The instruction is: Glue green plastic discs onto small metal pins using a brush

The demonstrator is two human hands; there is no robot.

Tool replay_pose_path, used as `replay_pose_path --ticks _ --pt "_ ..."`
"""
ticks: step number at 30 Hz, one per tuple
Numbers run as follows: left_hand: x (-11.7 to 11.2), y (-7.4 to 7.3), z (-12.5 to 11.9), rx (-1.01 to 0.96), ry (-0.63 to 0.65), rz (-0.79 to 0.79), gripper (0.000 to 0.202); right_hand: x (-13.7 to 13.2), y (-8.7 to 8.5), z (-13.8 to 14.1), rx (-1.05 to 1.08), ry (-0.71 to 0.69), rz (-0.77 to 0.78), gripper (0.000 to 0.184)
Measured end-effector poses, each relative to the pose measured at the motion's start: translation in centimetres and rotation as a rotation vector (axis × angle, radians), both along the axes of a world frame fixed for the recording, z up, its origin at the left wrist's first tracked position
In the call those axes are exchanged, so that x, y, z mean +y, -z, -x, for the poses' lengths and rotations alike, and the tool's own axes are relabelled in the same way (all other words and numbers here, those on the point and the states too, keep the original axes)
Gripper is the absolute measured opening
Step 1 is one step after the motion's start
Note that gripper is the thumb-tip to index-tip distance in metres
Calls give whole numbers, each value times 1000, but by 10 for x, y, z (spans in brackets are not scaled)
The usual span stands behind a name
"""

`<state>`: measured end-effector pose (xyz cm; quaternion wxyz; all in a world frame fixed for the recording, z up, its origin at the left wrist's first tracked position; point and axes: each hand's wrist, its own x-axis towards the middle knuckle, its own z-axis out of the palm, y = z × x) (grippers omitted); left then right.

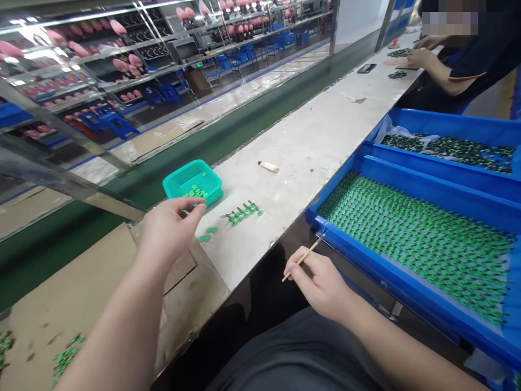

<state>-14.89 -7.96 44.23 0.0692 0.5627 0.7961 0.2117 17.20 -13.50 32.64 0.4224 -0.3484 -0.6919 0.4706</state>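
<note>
My right hand (319, 279) pinches a thin wooden stick with a dark tip (307, 254), held above my lap near the corner of a blue tray. My left hand (175, 225) is over the table beside a teal plastic basket (215, 196), its thumb and forefinger brought together; anything between them is hidden. Inside the basket lie several flat green discs (195, 191). More loose green discs (208, 233) rest on the white tabletop. To their right stands a short row of green pieces with dark stems (244, 213).
A blue tray (407, 168) at right holds many green pieces in rows; another blue tray (448, 117) behind it holds dark green pieces. A small cutter-like tool (268, 166) and a phone (367, 68) lie along the table. A co-worker's hands (423, 54) work at the far end.
</note>
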Motion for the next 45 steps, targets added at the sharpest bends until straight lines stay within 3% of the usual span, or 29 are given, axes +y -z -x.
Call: replay_pose_path --ticks 2,5,9,17,20,23,27,29,31,33,37,41,45 --pt "2 -7 20 66 15 201 39 0 -1 3 -18 -21 35 18" --pt "8 3 33 153 114 381 30 -2 -4 10 -42 -55 56 17" --pt "8 18 39 243 181 428 34 -7 -11 15 -73 -98 48 20" --pt "-5 26 55 310 197 465 35 -14 -13 18 -127 -99 -8 19" --pt "-15 32 49 304 241 415 36 -16 -12 24 -127 -102 -14 21" --pt "-51 39 42 287 317 290 34 -19 -16 28 -121 -138 22 19" --pt "-129 50 40 259 372 84 40 -26 -27 35 -71 -255 182 74" --pt "-163 57 44 225 368 4 44 -28 -34 42 -35 -315 238 68" --pt "-184 64 48 180 349 -63 43 -27 -42 51 45 -367 314 44" --pt "-193 70 49 132 318 -114 40 -22 -49 62 173 -416 426 31" --pt "-188 81 44 68 258 -164 34 -7 -59 89 296 -450 509 31" --pt "-183 89 45 51 227 -182 35 4 -59 118 71 -297 281 42" --pt "-196 95 58 42 184 -215 33 11 -57 142 -86 -184 -12 49"
